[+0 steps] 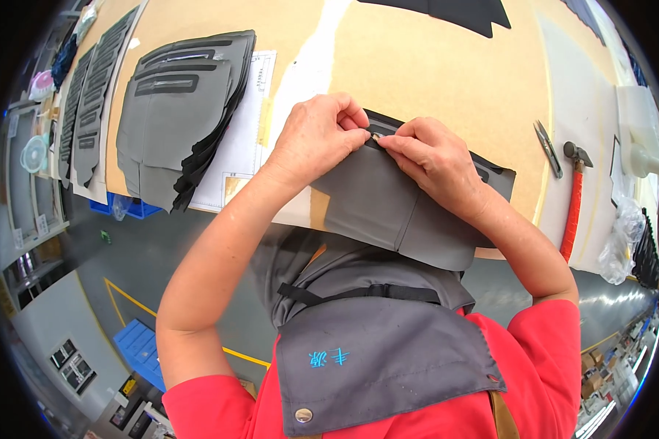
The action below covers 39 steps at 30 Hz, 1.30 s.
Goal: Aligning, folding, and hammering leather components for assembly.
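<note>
A dark grey sheet-material panel (pixel 373 201) lies at the table's near edge, its lower part hanging over toward my apron. Along its far side runs a black strip with slot-like openings. My left hand (pixel 316 139) is closed in a pinch at that strip, thumb and forefinger together. Facing it, my right hand (pixel 433 157) pinches at the same spot, with the fingertips of both hands almost meeting. Between them shows a tiny shiny piece (pixel 375 137), too small to name. The fingers hide most of it.
To the left rests a stack of similar grey panels (pixel 172 110) on white printed paper (pixel 252 110). Small snips (pixel 548 150) and a red-handled hammer (pixel 575 197) lie at the right. Another dark panel (pixel 461 11) is at the far edge; clear plastic bags (pixel 621 241) sit far right.
</note>
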Each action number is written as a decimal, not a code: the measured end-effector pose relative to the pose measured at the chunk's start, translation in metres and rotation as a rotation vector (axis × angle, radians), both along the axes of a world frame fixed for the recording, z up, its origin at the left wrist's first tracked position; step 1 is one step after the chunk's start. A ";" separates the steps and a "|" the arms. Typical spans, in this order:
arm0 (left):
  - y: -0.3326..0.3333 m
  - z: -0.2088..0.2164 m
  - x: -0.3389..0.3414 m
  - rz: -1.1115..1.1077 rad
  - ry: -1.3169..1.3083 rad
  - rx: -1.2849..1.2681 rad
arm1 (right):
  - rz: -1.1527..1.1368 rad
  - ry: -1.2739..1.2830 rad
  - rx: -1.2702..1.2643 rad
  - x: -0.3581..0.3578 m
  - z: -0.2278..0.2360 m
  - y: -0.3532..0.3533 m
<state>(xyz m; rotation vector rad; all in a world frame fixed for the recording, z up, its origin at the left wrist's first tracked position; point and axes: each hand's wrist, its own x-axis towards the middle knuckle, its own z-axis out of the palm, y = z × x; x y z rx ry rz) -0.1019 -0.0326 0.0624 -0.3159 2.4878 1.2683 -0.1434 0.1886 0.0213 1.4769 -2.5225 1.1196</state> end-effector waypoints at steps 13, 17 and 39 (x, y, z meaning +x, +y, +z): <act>0.002 0.008 -0.010 0.024 -0.188 0.069 | 0.152 0.404 0.038 0.001 -0.003 0.006; 0.002 0.001 -0.009 0.019 -0.167 -0.027 | 0.141 0.437 0.021 0.002 -0.006 0.005; 0.000 0.017 -0.021 0.111 -0.385 0.064 | 0.156 0.408 -0.004 0.005 -0.011 0.008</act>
